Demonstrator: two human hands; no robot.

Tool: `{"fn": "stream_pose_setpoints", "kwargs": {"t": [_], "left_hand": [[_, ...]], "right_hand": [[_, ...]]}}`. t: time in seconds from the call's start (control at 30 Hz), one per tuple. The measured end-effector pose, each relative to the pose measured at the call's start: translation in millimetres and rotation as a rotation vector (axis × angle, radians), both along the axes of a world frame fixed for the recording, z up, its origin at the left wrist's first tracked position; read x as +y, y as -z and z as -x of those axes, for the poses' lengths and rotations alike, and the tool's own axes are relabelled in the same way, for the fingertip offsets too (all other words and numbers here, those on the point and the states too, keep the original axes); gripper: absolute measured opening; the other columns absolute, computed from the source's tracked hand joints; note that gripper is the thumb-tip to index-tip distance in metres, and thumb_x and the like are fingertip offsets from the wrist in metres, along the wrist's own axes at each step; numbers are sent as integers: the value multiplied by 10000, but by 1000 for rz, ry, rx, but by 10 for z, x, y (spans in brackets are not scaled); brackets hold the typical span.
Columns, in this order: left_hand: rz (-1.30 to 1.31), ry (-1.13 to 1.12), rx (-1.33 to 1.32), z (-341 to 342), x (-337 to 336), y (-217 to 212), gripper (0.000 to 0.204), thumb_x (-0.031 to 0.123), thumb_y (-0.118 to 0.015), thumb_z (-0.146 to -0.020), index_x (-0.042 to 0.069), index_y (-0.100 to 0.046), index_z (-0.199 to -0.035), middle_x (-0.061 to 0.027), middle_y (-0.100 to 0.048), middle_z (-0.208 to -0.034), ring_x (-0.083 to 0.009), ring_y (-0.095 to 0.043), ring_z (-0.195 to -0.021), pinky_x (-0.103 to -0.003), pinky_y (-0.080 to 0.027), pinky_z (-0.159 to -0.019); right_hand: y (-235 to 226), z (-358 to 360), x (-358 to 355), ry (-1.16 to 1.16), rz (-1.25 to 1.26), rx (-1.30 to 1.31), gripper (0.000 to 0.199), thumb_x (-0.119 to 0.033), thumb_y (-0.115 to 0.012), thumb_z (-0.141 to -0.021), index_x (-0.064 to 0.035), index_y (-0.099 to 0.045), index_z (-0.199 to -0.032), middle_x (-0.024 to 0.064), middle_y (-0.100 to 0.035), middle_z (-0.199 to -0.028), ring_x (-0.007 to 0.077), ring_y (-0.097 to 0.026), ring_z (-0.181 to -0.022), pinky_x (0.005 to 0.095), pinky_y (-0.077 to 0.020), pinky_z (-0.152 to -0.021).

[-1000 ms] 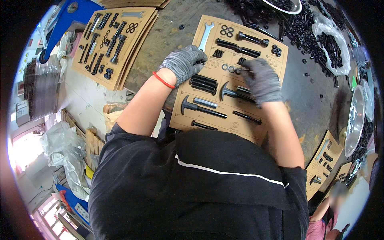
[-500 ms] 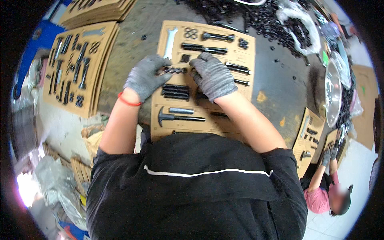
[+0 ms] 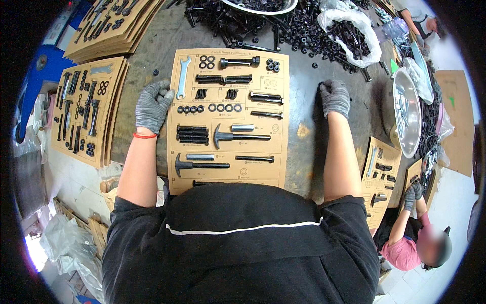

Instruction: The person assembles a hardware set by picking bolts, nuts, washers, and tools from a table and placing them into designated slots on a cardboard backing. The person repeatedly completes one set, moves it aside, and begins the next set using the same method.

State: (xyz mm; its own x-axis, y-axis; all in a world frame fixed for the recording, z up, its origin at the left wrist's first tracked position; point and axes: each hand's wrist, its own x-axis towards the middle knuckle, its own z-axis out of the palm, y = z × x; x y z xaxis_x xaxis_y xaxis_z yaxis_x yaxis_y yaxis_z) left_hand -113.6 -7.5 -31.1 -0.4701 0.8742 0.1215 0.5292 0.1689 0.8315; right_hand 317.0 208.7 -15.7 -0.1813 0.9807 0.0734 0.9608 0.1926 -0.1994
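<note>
A brown cardboard hardware sheet [image 3: 202, 115] lies on the table before me, with black bolts, nuts, washers and other parts set out on it. My left hand [image 3: 154, 107], in a grey glove, rests at the sheet's left edge beside a silver open-end wrench [image 3: 183, 77]; its fingers are loosely bent and apart. To the right of the sheet, away from it, my gloved right hand [image 3: 335, 99] is curled closed over the table; what its fingers hold, if anything, is hidden. Two T-shaped black tools, one a T-handle tool [image 3: 245, 136], lie lower on the sheet.
Loose black bolts and nuts [image 3: 298, 38] heap at the far side, near a white plastic bag [image 3: 324, 20]. Stacks of filled sheets [image 3: 114, 76] stand at left. A metal bowl [image 3: 418, 114] sits at right. A co-worker in a pink shirt [image 3: 402, 253] handles parts at lower right.
Both hands have parted from over the sheet's middle, the left moving left and the right moving far right. Washer rows and small bolts now show. The view has shifted.
</note>
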Motion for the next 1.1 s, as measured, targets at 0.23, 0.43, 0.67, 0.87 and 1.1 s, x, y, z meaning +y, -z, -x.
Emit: {"fn": "stream_pose_setpoints", "kwargs": {"t": [0.23, 0.43, 0.67, 0.87, 1.1], "left_hand": [[-47, -12, 20, 18, 25, 70, 265, 79, -703, -780, 29, -641, -1032, 14, -561, -753, -65, -447, -615, -209, -426, -591], [14, -11, 53, 57, 42, 91, 271, 85, -688, -789, 16, -635, -1046, 12, -560, -745, -64, -450, -618, -216, -428, -595], [-69, -17, 18, 49, 14, 109, 277, 92, -686, -799, 10, -625, -1056, -2, -568, -778, -71, -464, -635, -214, -441, -623], [2, -29, -6, 45, 3, 54, 269, 91, -688, -798, 18, -634, -1051, 1, -570, -783, -71, -474, -659, -215, -446, -632], [-38, -25, -47, 99, 36, 143, 271, 106, -693, -799, 23, -637, -1051, 9, -564, -788, -71, -464, -653, -213, -443, -635]], "right_hand": [[-8, 234, 248, 106, 49, 129, 326, -253, -684, -769, -94, -626, -1047, 196, -630, -1014, 309, -613, -963, 403, -485, -845], [-180, 521, 565, -27, 171, -79, 335, -250, -679, -777, -98, -647, -1074, 145, -647, -1056, 276, -618, -992, 387, -485, -880], [-304, 946, -101, -647, 136, 135, 221, -152, -677, -771, -82, -658, -980, 132, -638, -905, 292, -618, -843, 367, -499, -786], [-196, 1031, -249, -629, 151, 220, 267, -213, -674, -776, -116, -646, -1023, 139, -608, -1018, 309, -591, -967, 377, -484, -849], [19, 588, 630, 22, 14, 157, 338, -249, -681, -783, -94, -649, -1081, 167, -652, -1014, 311, -626, -926, 387, -483, -848]]}}
